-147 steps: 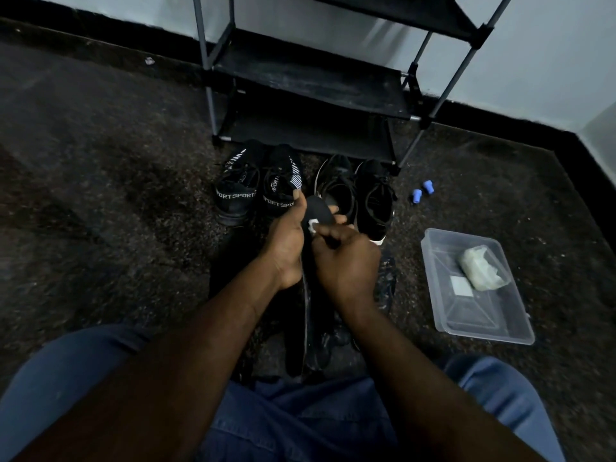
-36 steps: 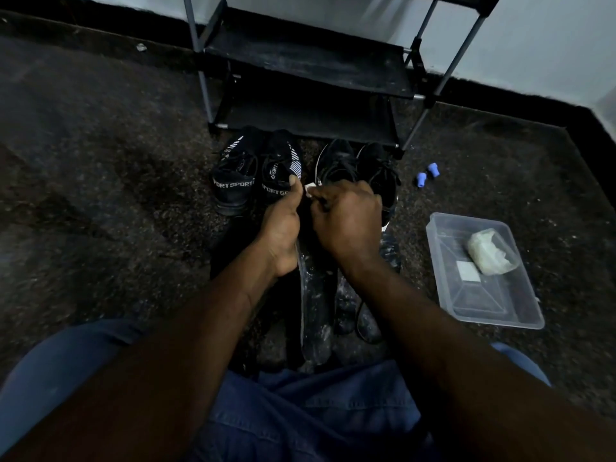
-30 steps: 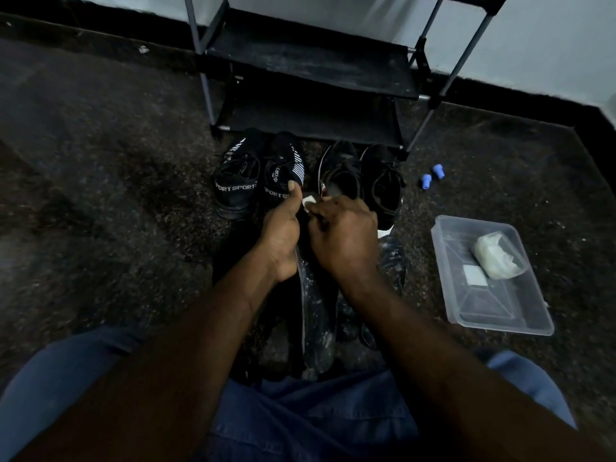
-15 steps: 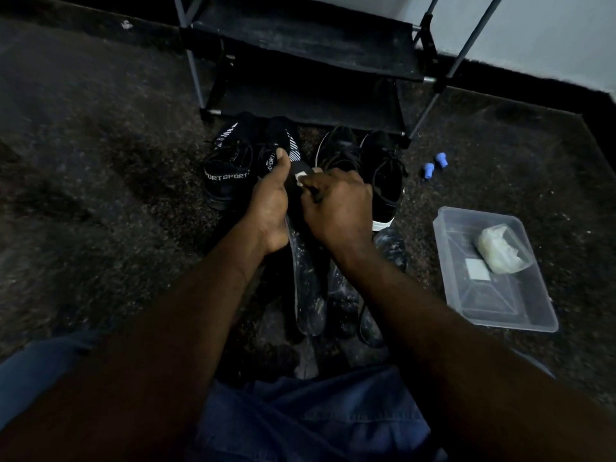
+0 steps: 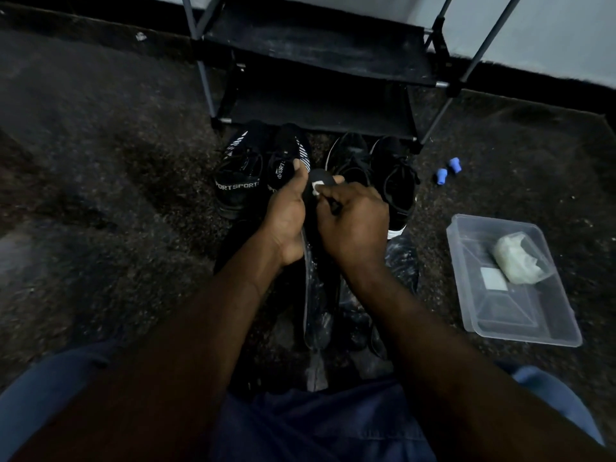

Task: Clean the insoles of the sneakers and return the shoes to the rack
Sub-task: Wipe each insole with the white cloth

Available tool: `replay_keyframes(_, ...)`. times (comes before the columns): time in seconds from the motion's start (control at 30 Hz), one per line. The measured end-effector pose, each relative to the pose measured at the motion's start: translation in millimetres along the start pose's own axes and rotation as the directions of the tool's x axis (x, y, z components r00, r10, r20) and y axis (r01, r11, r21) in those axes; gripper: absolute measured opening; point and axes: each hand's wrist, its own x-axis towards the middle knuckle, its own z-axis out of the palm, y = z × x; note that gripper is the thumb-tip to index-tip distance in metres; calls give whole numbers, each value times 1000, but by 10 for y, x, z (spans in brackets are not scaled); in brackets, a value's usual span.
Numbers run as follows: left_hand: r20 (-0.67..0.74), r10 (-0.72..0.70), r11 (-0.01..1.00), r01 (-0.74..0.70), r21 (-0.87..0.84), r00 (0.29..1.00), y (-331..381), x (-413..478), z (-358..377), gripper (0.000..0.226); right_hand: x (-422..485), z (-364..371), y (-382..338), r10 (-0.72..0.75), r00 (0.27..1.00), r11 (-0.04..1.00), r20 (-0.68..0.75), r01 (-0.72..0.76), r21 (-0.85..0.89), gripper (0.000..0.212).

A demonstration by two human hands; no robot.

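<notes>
Fingers point(image 5: 345, 194) of right hand point(image 5: 356, 225) pinch white pad point(image 5: 316, 188) on insole point(image 5: 320, 177) tip; left hand point(image 5: 286, 221) grips insole.

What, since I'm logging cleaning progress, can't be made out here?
Head view only:
- Insole: mostly hidden by left hand and right hand; dirt unreadable.
- White piece in the right grip: too small to identify.
- Rack: upper shelves cut off by the top edge.
- Lump in the tub: blurred, material unclear.
</notes>
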Motion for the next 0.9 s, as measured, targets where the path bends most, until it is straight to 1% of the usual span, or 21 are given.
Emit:
replay_keyframes(0.07, 14, 8, 1000, -8, -16, 1000, 15, -8, 28, 86, -39, -18, -35, -24, 1000, 1000, 11, 24, -1, 34)
replay_keyframes(0.2, -7, 35, 999, -35, -36, 999, 21, -31, 80, 84, -262, -74, -72, -75, 997, 997, 34, 75, 1, 25)
replay_keyframes(0.27, -5, 34, 999, -34, -21, 999, 7, -53, 94, 85, -252, -124, -62, -72, 997, 997, 27, 72, -9, 25)
replay_keyframes(0.4, 31, 21, 1000, -21, 14, 999, -3, -127, 146, 85, -32, -214, -44, -25, 999, 998, -41, 23, -53, 26)
replay_keyframes(0.5, 54, 30, 1000, -30, 2, 998, 26, -162, 183, 83, -32, -262, -77, -35, 999, 998, -38, 33, -52, 29)
replay_keyframes(0.63, 60, 35, 999, -34, -16, 998, 52, -158, 197, 85, -248, -292, -153, -92, 996, 994, -5, 92, -53, 20)
replay_keyframes(0.7, 70, 34, 999, -34, -4, 997, 48, -183, 206, 86, -248, -307, -158, -104, 994, 992, -18, 102, -67, 18)
replay_keyframes(0.83, 66, 41, 999, -42, 18, 997, 42, -268, 233, 84, -105, -396, -140, -67, 995, 992, -79, 58, -111, 22)
replay_keyframes(0.9, 66, 64, 998, -65, 8, 996, 41, -286, 233, 85, -53, -434, -149, -41, 996, 992, -81, 31, -121, 25)
